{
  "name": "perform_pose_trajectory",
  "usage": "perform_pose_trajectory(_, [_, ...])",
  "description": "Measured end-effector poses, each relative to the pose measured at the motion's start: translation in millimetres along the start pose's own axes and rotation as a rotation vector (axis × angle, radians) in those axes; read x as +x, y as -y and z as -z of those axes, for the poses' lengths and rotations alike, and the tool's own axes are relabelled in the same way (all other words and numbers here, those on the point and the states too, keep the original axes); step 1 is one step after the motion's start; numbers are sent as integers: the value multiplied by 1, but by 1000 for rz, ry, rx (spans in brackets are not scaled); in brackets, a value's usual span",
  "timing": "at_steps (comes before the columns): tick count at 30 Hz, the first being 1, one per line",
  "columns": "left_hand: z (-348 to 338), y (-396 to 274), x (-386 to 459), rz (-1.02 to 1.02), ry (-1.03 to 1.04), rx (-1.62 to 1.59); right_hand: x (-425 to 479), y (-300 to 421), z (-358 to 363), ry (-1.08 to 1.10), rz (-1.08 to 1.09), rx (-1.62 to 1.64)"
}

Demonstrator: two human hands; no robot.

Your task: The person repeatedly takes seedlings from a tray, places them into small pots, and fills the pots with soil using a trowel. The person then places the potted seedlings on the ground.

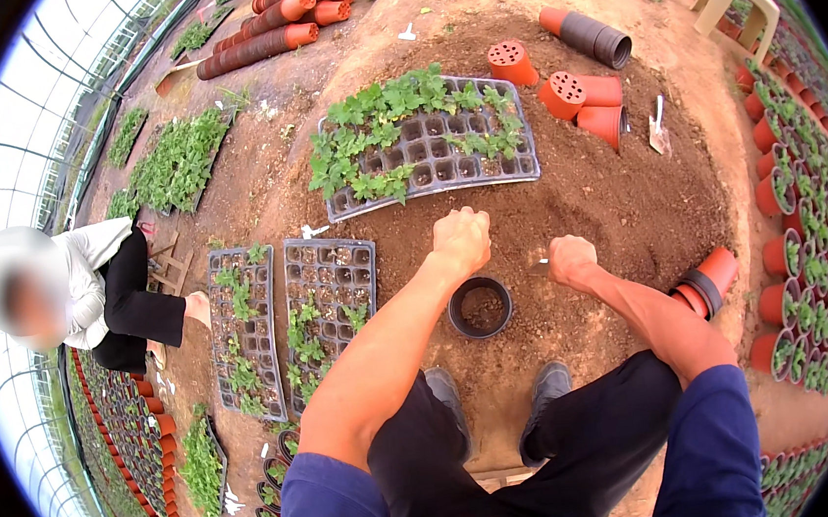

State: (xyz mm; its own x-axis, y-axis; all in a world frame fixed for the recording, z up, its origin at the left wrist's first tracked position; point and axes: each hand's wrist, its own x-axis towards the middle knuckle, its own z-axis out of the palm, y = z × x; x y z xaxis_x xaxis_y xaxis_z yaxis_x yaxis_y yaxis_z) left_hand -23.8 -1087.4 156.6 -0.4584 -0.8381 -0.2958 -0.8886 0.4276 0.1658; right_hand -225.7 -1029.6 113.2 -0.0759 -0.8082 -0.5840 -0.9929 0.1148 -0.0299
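My left hand [462,238] is curled into a fist above the soil, just short of a plug tray of leafy seedlings [415,140]. Nothing shows between its fingers. My right hand [571,259] is closed around what looks like a small hand trowel [540,268]; only its blade end sticks out at the left, low over the soil. Between and below my hands stands an upright round plant pot [508,308] with a dark inside and some soil at its bottom. Many cells of the seedling tray hold no plant, while leafy seedlings fill others along its left and upper sides.
Two more plug trays [273,322] [370,262] lie at left, near a seated person [84,287]. Loose orange pots [513,63] and a white-handled trowel [658,130] lie beyond my hands. Nested pots [718,272] lie right. Potted plants [779,256] line the right; a stool [739,5] stands behind.
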Motion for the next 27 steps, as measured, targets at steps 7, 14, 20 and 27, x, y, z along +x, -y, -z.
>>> perform_pose_trajectory(7, [10,66,70,375,-467,-672,9,-14,4,15,-11,34])
perform_pose_trajectory(14, [-10,186,176,685,-721,-1242,17,6,11,-10,53,64])
perform_pose_trajectory(20, [15,126,212,761,-747,-1680,12,-15,7,-2,-6,29])
perform_pose_trajectory(27, [32,139,223,707,-784,-1798,12,-9,5,-18,-7,4])
